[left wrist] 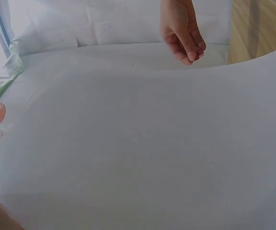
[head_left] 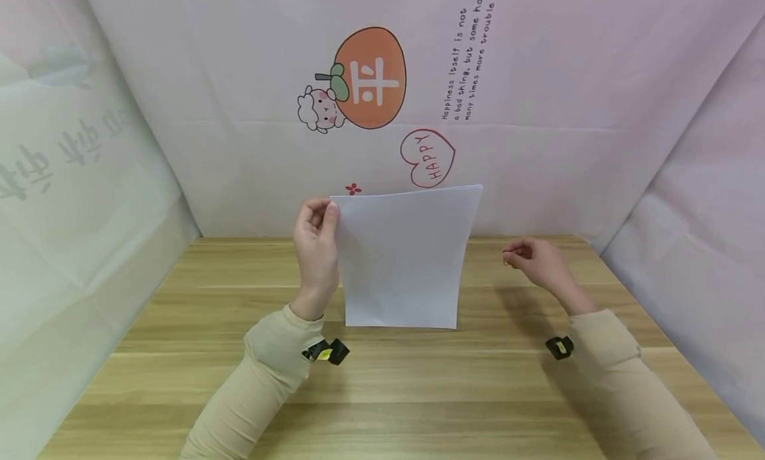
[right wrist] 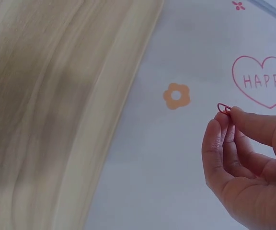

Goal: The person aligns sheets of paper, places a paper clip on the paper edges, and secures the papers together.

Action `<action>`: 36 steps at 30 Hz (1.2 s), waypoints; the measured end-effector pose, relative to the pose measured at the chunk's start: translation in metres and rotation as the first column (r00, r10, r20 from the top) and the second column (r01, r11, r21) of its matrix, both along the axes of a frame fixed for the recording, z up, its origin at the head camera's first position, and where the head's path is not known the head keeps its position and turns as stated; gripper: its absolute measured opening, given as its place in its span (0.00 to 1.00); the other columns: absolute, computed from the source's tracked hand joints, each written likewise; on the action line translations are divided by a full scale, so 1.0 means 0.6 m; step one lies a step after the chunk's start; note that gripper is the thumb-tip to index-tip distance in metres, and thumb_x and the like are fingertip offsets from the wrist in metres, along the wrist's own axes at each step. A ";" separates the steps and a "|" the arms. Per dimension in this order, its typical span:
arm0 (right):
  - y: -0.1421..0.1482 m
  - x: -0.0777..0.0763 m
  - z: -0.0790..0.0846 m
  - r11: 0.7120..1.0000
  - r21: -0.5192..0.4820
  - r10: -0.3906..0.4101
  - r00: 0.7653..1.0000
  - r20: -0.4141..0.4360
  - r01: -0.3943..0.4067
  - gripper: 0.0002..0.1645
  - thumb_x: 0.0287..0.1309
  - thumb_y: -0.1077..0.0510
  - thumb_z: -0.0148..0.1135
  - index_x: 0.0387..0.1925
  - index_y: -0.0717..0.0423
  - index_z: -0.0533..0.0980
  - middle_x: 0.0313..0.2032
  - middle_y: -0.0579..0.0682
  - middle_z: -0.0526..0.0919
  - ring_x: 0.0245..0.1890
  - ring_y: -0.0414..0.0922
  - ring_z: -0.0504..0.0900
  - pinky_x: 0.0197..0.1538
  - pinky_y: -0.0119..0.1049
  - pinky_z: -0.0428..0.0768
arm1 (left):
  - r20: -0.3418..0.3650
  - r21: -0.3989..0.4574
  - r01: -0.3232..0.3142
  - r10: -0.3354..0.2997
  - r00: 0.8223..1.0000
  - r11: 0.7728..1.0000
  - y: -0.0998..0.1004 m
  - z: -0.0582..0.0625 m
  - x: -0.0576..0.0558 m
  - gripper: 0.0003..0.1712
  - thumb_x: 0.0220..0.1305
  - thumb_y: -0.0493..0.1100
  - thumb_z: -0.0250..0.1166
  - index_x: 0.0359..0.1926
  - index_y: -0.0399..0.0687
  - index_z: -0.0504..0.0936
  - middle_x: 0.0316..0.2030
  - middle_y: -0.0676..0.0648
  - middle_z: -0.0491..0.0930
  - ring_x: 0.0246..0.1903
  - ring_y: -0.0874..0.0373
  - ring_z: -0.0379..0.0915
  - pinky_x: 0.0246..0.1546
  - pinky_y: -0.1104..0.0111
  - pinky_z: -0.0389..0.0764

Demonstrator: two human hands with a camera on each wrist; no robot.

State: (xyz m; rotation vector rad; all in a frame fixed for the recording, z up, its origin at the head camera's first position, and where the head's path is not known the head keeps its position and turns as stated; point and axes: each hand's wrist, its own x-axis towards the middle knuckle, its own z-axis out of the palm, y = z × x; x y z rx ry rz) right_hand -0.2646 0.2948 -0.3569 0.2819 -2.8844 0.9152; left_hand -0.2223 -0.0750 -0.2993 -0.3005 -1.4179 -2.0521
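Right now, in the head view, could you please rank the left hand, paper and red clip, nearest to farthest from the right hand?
1. Red clip, in the right hand.
2. Paper, to the left.
3. Left hand, at the paper's left edge.

The white rectangular paper [head_left: 406, 261] stands upright over the far middle of the brown wooden surface [head_left: 418, 393], hiding part of its far edge; whether it touches the surface cannot be told. The left fingers [head_left: 309, 211] are at its upper left corner. Right of the paper and apart from it, towards the far right corner, are the right fingers [right wrist: 212, 148], with a red bent-wire clip [right wrist: 223, 105] between their tips. A white printed cloth [head_left: 538, 168] rises behind the far edge; white cloth sides flank the left [head_left: 78, 247] and right [head_left: 705, 201] edges.
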 end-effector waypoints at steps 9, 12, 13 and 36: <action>-0.014 0.011 0.007 0.999 -0.027 0.016 0.999 -0.043 -0.017 0.16 0.66 0.53 0.55 0.46 0.63 0.76 0.39 0.60 0.84 0.40 0.53 0.83 0.40 0.43 0.81 | -0.001 -0.024 -0.004 0.004 1.000 1.000 0.001 -0.004 0.001 0.06 0.68 0.35 0.55 0.42 0.35 0.73 0.36 0.50 0.74 0.38 0.59 0.70 0.44 0.73 0.74; -0.018 0.014 0.008 1.000 -0.021 0.016 0.999 -0.052 -0.017 0.17 0.66 0.52 0.55 0.46 0.62 0.77 0.39 0.59 0.84 0.39 0.53 0.83 0.39 0.42 0.81 | -0.005 -0.029 -0.007 0.007 1.000 1.000 0.001 -0.004 0.001 0.06 0.68 0.35 0.55 0.42 0.34 0.73 0.36 0.50 0.74 0.38 0.59 0.70 0.43 0.73 0.74; -0.019 0.014 0.009 1.000 -0.018 0.016 0.998 -0.059 -0.017 0.17 0.66 0.52 0.56 0.45 0.62 0.77 0.39 0.59 0.85 0.39 0.52 0.83 0.39 0.42 0.81 | -0.005 -0.029 -0.007 0.007 1.000 1.000 0.001 -0.003 0.001 0.06 0.68 0.35 0.55 0.42 0.34 0.73 0.36 0.50 0.74 0.38 0.58 0.70 0.43 0.73 0.74; -0.064 0.043 0.035 0.997 -0.035 0.065 0.987 -0.150 -0.071 0.12 0.63 0.54 0.59 0.42 0.58 0.78 0.35 0.52 0.85 0.35 0.48 0.83 0.34 0.29 0.78 | 0.002 0.000 -0.010 0.010 1.000 1.000 0.005 -0.002 -0.001 0.08 0.67 0.34 0.56 0.43 0.31 0.73 0.36 0.49 0.74 0.38 0.58 0.70 0.45 0.73 0.74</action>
